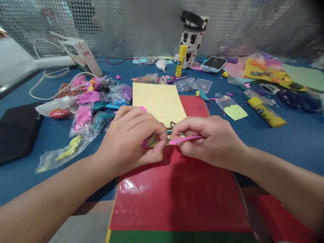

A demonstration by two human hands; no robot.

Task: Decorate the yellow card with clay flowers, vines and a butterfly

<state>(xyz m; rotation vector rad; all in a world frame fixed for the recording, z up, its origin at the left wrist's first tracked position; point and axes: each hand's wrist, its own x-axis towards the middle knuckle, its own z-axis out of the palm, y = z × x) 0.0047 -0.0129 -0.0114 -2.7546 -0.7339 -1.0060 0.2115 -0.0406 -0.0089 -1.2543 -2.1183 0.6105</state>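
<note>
A pale yellow card [158, 101] lies over a red glossy folder [177, 199]. Below its lower edge shows a narrow decorated strip [151, 141] with blue and purple bits, mostly covered by my fingers; dark loops [173, 125] stand between the two. My left hand [134, 136] is closed at the strip's left part, thumb and forefinger pinched on its edge. A thin pink stick [187, 139] is held in my right hand [206, 136], its blunt end pointing left toward the left fingertips. The right fingertips touch the strip's right part.
Bags of coloured clay [83, 116] crowd the left, beside a black case [19, 131] and a drink carton [82, 55]. Behind stand a glue stick [181, 60] and a tumbler [192, 40]. A phone [214, 64], yellow tube [266, 111] and scissors [298, 101] lie right.
</note>
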